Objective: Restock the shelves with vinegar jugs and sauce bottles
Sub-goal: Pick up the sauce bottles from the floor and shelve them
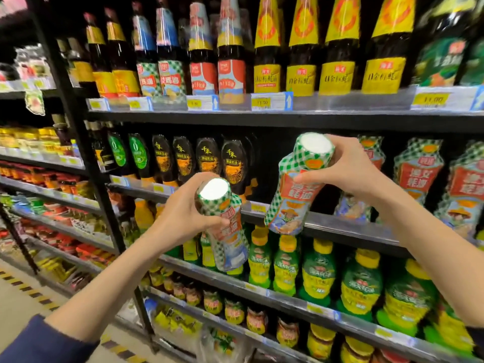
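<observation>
dark blue sleeve [39, 341] at the bottom edge leads up a bare forearm to the left hand [180, 210], whose fingers and thumb wrap the neck of a green-checked sauce bottle [230, 239], white cap toward the camera. up and to the right of that grip, the right hand [351, 171] clasps a second checked bottle [290, 200] the same way, tilted, its base just above the edge of the middle shelf [340, 226]. beyond this second grip a dark gap opens in the row. to its right stand matching checked bottles [419, 176], to its left dark-labelled bottles [209, 158]. below both grips, green bottles with yellow caps [319, 268] fill the next shelf. neither held bottle is shelved yet. both seem bound for the gap, and what else is left to stock cannot be told.
</observation>
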Motion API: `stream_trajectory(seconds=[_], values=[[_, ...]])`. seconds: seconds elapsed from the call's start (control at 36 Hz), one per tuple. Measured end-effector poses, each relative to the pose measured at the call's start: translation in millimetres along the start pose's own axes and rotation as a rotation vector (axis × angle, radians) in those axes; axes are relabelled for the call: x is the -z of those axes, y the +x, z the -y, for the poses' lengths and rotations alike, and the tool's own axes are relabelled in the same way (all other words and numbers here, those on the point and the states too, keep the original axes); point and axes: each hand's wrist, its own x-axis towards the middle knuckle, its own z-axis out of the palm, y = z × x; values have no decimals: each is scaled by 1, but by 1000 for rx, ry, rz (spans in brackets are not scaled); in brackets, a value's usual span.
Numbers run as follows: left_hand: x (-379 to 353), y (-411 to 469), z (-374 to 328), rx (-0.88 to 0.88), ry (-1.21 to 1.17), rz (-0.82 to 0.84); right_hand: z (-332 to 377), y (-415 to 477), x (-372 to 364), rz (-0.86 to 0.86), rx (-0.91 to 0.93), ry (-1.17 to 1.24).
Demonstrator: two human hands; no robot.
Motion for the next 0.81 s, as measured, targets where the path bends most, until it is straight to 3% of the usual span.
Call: stream_trajectory(seconds=[0.47, 0.81], values=[[6, 72, 53, -185, -134, 130, -25, 23, -19, -248, -32, -251], [-7, 101, 54, -226, -240, 217, -58, 36, -8, -234, -119, -340]])
